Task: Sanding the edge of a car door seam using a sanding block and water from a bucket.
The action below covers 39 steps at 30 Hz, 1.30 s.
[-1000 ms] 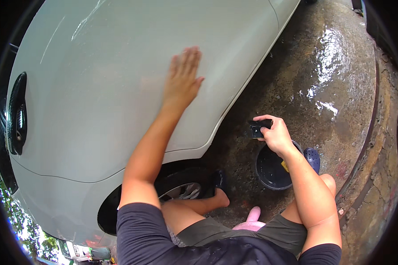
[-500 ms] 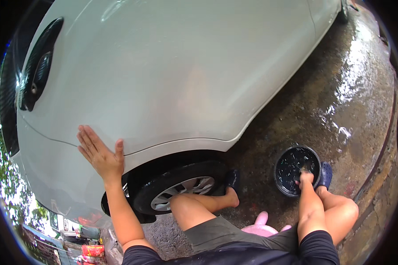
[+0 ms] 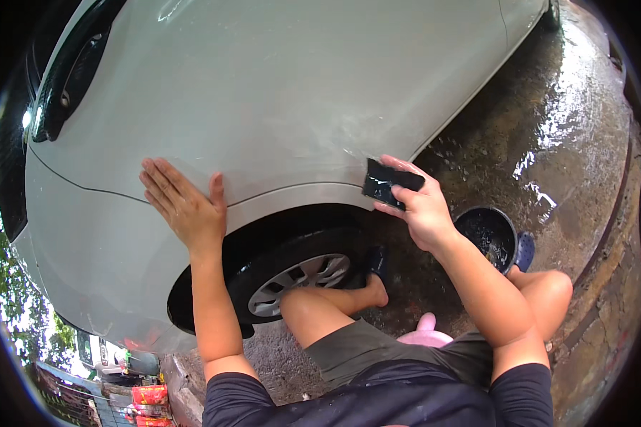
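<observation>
Flat against the pale grey car body (image 3: pixel 285 99), my left hand (image 3: pixel 185 206) rests near the panel seam, fingers apart and holding nothing. My right hand (image 3: pixel 420 213) grips a wet black rectangular pad (image 3: pixel 384 178), thumb on top, at the lower edge of the panel beside the wheel arch. A pale wet smear shows just above it. Below my hands is the wheel (image 3: pixel 299 279) with its silver rim. A black bucket (image 3: pixel 506 245) of dark water stands beside my right forearm, partly hidden by it.
A black door handle (image 3: pixel 71 75) is at upper left. I sit low on a pink stool (image 3: pixel 426 334), blue clogs (image 3: pixel 525 249) on the wet concrete (image 3: pixel 506 142). A rough kerb edge curves along the right. A vehicle (image 3: pixel 107 356) and red items are in the lower-left background.
My right hand dipped into the bucket, then rose to the car panel with the black pad. My left hand moved left from mid-panel to the seam and stays flat there.
</observation>
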{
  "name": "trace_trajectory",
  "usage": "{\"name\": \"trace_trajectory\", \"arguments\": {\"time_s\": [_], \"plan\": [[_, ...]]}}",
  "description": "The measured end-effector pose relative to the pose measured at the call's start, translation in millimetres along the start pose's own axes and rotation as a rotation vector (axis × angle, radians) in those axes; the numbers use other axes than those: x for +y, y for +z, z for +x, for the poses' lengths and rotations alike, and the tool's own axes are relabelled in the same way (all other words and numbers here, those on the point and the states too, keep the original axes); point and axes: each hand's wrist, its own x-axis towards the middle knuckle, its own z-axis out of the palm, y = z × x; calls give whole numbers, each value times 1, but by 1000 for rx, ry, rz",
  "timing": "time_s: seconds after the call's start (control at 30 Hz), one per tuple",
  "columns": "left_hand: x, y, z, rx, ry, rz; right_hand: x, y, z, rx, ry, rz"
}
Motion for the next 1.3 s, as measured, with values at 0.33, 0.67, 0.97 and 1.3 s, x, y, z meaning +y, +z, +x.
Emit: {"name": "trace_trajectory", "arguments": {"time_s": [0.33, 0.67, 0.97, 1.3], "plan": [[190, 47, -43, -417, 524, -233, 96, -107, -38, 239, 365, -124], [245, 75, -143, -784, 861, -761, 88, -85, -13, 330, -124, -549], [268, 146, -285, -1188, 542, -1321, 122, 120, 61, 334, -654, -756], [279, 65, -186, -1034, 688, -1429, 149, 72, 70, 285, -812, -1064]]}}
